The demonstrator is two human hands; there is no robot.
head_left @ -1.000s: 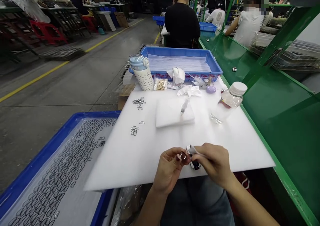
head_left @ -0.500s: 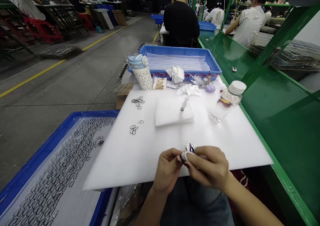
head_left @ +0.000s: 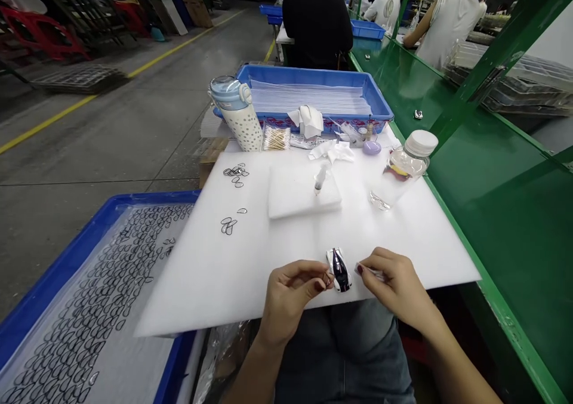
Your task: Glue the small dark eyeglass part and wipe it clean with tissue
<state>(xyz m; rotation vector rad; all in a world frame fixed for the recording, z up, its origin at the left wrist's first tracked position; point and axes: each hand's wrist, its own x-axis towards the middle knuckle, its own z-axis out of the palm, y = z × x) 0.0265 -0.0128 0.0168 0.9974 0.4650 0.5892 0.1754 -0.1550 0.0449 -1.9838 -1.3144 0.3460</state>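
Note:
A small white and dark toy car (head_left: 339, 269) rests near the front edge of the white foam board (head_left: 277, 249). My left hand (head_left: 290, 296) pinches its left side with curled fingers. My right hand (head_left: 396, 284) is just right of the car, its fingers closed on a small white piece, maybe a swab or cloth, that I cannot make out. Small black ring-shaped parts (head_left: 228, 225) lie in little groups on the board's left part.
A blue tray (head_left: 85, 255) of several black parts sits at left. A white pad with a syringe (head_left: 320, 179), a clear bottle (head_left: 400, 168), a dotted flask (head_left: 236, 113) and a blue tray (head_left: 378, 102) stand further back. Green bench at right; people work beyond.
My right hand has drawn away to the right from over the car, uncovering it. The car now lies on the board between both hands. The camera has tilted slightly.

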